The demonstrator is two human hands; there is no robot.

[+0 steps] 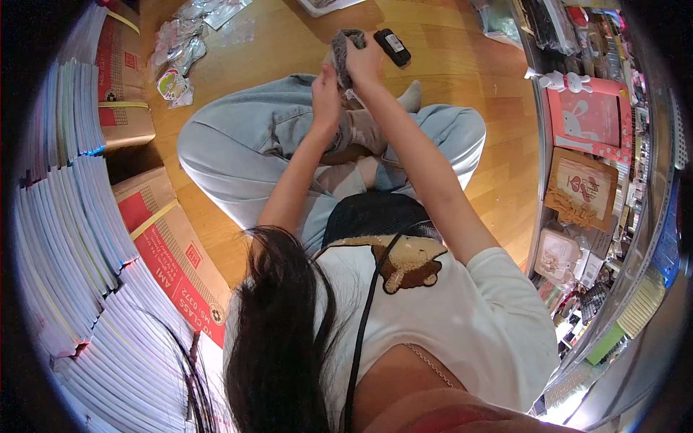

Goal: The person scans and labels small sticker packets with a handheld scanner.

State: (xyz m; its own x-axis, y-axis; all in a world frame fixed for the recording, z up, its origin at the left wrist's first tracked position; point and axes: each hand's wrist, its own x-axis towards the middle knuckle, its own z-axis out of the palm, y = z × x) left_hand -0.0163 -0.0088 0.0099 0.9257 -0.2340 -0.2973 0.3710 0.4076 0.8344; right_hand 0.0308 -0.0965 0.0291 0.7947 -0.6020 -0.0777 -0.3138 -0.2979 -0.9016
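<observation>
The right hand (366, 61) and left hand (326, 97) both pinch a grey sock (345, 54) above the lap. The step in hand appears to be stretching or folding it. The next move likely calls for an even, steady pull.

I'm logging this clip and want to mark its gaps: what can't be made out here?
Head view:
- What the grey fabric item is: bunched, partly covered by the right hand and left hand.
- Print on the black device: too small.
- Shelf goods: warped by the lens edge.
- Carton lettering: partly hidden by stacked paper.
</observation>
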